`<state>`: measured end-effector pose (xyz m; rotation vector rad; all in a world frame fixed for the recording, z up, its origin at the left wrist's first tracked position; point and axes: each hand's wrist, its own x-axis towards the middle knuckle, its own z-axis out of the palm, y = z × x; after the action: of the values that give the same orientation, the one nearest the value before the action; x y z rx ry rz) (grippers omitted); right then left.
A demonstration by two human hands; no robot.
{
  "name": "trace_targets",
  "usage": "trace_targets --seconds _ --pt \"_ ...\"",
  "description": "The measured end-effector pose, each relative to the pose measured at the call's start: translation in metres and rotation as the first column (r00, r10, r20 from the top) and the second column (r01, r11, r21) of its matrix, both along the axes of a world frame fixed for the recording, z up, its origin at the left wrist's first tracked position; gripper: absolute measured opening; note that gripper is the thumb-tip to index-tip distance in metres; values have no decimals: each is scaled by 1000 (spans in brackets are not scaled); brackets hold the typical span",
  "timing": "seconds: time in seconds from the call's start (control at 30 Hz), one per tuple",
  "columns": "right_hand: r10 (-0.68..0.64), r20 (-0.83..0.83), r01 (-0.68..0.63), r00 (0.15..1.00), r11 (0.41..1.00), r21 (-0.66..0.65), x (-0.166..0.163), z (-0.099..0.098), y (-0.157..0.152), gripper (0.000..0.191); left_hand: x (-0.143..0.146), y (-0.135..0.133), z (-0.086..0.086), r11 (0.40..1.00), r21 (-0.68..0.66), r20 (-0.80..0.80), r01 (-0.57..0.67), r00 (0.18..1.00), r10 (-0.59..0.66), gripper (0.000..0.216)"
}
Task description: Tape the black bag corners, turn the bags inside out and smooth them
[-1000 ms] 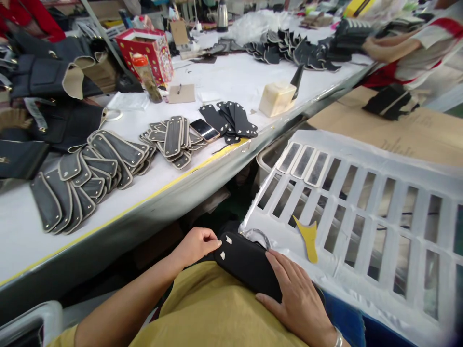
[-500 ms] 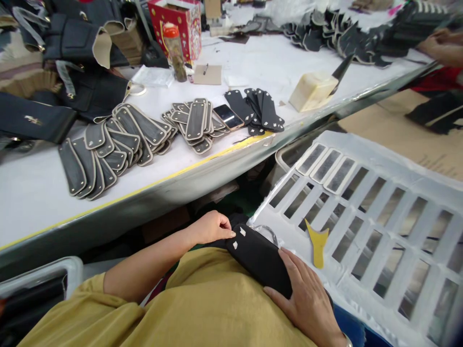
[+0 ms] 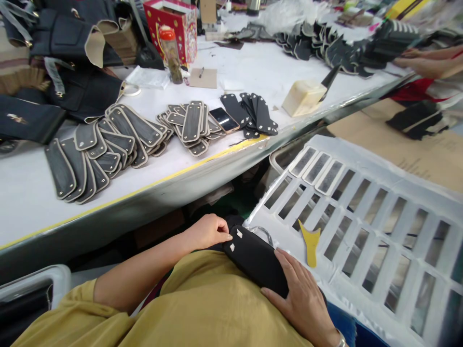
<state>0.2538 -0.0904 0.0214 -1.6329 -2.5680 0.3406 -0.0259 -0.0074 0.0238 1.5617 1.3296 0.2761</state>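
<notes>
Black panel [image 3: 256, 261] with whitish patches [image 3: 239, 233]

Phone [image 3: 224, 119] lay on the white table [image 3: 249, 67], straight beyond the left fingers [image 3: 224, 237], with a cream block [image 3: 303, 98] farther right. Past the phone, to the left of those fingers, an orange-capped bottle [image 3: 173, 60] stood just before a red box [image 3: 190, 41], a pen [image 3: 201, 73] on tan card [image 3: 208, 81] near the bottle. Cardboard [image 3: 415, 149] lay well right of the fingers.

A long black panel [image 3: 256, 260] (two pale patches [image 3: 239, 233] at one end) lies aslant.

Smooth, matt, leather-like panel [image 3: 256, 260]
</notes>
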Motion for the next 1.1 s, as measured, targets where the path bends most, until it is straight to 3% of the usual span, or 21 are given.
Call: trace_targets --seconds 0.2,0.4,0.53,0.63,0.77,0.93,1.1 --pt "8 11 -9 1000 1000 19 2 0 0 74 0 2 1 998 43 -48 46 998 -44 22" --pt "15 24 -15 1000 1000 2 2 1 0 74 -6 11 -11 998 24 -18 61 998 -61 26" --pt "34 25 -34 999 999 -13 2 2 1 71 -16 19 -24 972 -192 240 133 967 -85 28" --pt "20 26 -20 999 1000 0 0 1 2 67 -22 21 -31 926 -343 412 154 911 1 34" --pt "7 16 -7 1000 1000 -9 -3 3 2 66 -14 18 -33 960 -277 401 46 913 72 38" --pt "-25 -4 25 1000 998 -55 -4 6 2 66 2 12 -27 975 -202 301 87 953 -22 40" --pt "-59 -45 55 997 995 -88 -5 5 -1 67 8 5 -28 978 -198 344 61 939 11 35"
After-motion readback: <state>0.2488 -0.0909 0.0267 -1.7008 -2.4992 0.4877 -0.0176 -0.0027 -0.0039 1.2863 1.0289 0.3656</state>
